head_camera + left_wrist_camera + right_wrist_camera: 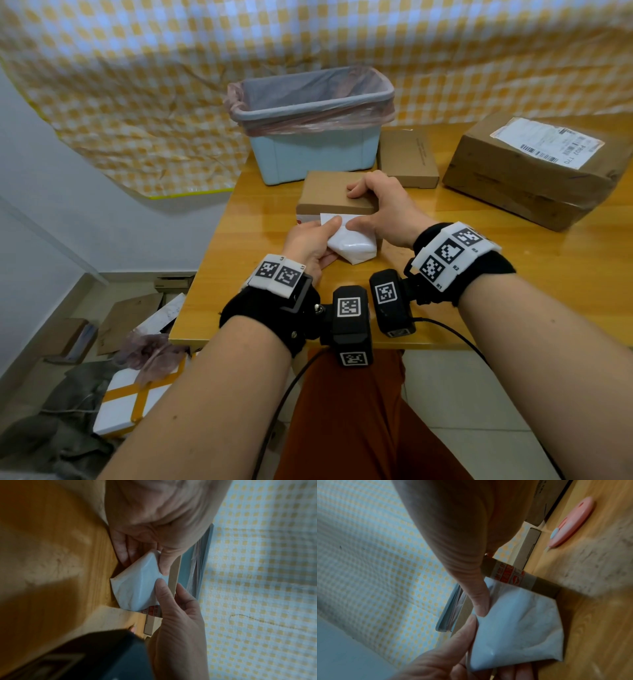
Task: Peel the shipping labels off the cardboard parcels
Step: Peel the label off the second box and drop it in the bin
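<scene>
A small cardboard parcel lies on the wooden table in front of the bin. Its white shipping label has come partly off the front face and hangs loose and creased toward me. My left hand pinches the label, thumb on top and fingers underneath. My right hand grips the parcel, fingers on its top and thumb on its front by the label's upper edge. Red printed tape crosses the parcel's front. A large parcel at the right carries a label.
A light blue bin with a pink liner stands behind the small parcel. A flat cardboard parcel lies to its right. A pink round object lies on the table. Cardboard scraps and boxes litter the floor at the left.
</scene>
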